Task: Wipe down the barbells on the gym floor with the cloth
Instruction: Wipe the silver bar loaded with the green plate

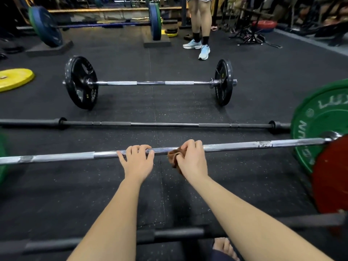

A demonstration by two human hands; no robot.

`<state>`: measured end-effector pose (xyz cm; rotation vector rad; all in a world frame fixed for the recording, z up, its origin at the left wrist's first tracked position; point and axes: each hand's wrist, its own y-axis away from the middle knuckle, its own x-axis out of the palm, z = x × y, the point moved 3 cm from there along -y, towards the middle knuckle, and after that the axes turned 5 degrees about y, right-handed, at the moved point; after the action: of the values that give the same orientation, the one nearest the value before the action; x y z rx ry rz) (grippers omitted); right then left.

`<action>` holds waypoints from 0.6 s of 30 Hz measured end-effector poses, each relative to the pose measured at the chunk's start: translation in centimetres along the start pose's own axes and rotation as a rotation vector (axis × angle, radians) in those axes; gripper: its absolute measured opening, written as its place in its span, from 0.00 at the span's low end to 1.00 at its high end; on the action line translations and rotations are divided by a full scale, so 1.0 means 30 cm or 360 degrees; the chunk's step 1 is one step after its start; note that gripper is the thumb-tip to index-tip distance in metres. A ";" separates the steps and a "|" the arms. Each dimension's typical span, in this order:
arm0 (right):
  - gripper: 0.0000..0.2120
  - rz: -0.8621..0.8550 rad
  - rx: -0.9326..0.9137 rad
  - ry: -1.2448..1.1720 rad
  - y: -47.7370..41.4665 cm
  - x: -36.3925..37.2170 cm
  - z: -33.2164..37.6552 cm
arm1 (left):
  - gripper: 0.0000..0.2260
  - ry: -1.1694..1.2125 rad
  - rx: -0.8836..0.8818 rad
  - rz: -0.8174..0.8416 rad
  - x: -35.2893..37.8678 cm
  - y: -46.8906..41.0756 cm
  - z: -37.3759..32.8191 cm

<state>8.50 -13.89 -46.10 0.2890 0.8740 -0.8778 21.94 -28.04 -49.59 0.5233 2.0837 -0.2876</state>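
Brown cloth [174, 157]: bunched up and pressed on the silver bar [235, 146], near its middle.
Right hand [192, 159]: the fingers are clenched round the cloth, which is held against the bar.
Left hand [138, 161]: the fingers are wrapped over the bare bar, just beside the cloth.
Silver bar: laid across the black floor [188, 194], with a green plate [320, 119] and a red plate [333, 176] at its right end.
Black bar [150, 124]: laid on the floor just behind.
Far barbell [150, 83]: black plates are fixed at both ends.
Yellow plate [15, 79]: laid flat, far left.
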 end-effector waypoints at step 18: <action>0.09 0.0106 -0.0071 -0.0001 0.041 0.075 0.070 | 0.19 0.0116 0.0101 -0.0039 -0.019 0.010 0.015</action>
<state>11.34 -15.50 -46.66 0.2775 0.8778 -0.7955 22.69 -28.09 -49.36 0.5538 2.1583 -0.3547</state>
